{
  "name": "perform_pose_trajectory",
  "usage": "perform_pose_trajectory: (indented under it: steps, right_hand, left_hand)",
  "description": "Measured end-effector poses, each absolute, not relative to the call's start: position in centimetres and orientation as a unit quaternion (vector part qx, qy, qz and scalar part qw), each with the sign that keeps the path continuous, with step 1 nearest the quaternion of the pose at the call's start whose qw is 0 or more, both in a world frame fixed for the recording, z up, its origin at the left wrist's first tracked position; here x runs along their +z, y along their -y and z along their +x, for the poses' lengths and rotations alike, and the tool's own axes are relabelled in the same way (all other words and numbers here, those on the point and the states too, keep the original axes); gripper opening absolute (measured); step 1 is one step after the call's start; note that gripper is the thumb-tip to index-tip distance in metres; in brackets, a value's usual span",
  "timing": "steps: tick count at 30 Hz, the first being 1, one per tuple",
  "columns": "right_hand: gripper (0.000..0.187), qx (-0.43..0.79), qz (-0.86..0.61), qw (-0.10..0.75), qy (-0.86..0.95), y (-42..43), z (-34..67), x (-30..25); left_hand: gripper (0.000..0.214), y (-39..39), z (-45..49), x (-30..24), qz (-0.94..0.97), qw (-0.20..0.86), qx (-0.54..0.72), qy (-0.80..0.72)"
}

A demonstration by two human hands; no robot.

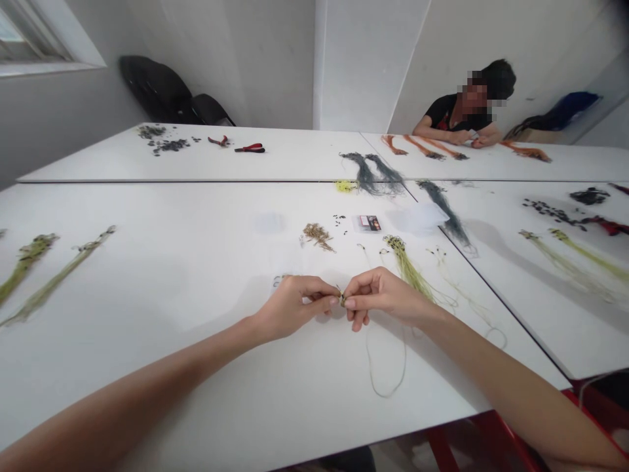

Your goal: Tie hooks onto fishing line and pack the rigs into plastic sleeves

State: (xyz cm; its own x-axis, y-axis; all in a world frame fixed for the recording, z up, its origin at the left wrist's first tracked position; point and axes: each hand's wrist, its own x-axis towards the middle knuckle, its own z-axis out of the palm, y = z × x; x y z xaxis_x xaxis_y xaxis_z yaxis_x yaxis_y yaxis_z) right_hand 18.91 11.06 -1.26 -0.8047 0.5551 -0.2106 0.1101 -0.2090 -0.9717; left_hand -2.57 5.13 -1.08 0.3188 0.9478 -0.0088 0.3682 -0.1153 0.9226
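My left hand (302, 301) and my right hand (376, 296) meet over the white table (196, 393). Both pinch a small dark-and-gold piece (343, 299) between thumb and forefinger, most of it hidden by the fingertips. A thin pale cord (386, 395) loops down below my right hand and seems to belong to that piece. Just beyond the hands lies a pile of small brass-coloured parts (318, 235). Several tiny black bits (340, 220) are scattered beside it. A bundle of yellow-green cords (410, 265) lies behind my right wrist. Partly behind my left hand are some small rings (277, 282).
A small labelled packet (369, 223) and clear plastic bags (417, 217) lie ahead. More yellow-green bundles (59, 275) rest at left, dark grey bundles (366, 174) at the back. Red-handled pliers (250, 149) lie farther off. Across the table sits a person (459, 118) near orange bundles (425, 148).
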Motion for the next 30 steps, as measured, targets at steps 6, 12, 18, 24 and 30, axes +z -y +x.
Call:
perform_pose_trajectory:
  steps: [6,12,18,24,30]
  right_hand:
    - [0.031,0.730,-0.282,0.136,0.607,-11.02,18.94,-1.41]
    - [0.028,0.731,-0.286,0.147,0.601,-10.94,18.90,-1.46]
    - [0.026,0.725,-0.295,0.136,0.608,-10.84,18.83,-1.41]
    - [0.023,0.710,-0.311,0.124,0.619,-10.74,18.82,-1.34]
    - [0.020,0.704,-0.310,0.142,0.623,-10.85,19.06,-1.32]
  left_hand:
    - [0.017,-5.10,-2.40,-1.42,0.693,0.419,0.325,-0.488]
    - [0.017,-5.08,-2.38,-1.26,0.683,0.434,0.332,-0.484]
    - [0.016,-5.03,-2.21,-1.35,0.696,0.413,0.338,-0.481]
    - [0.016,-5.04,-2.31,-1.41,0.702,0.397,0.327,-0.492]
    - [0.015,-5.16,-2.58,-1.66,0.762,0.319,0.321,-0.464]
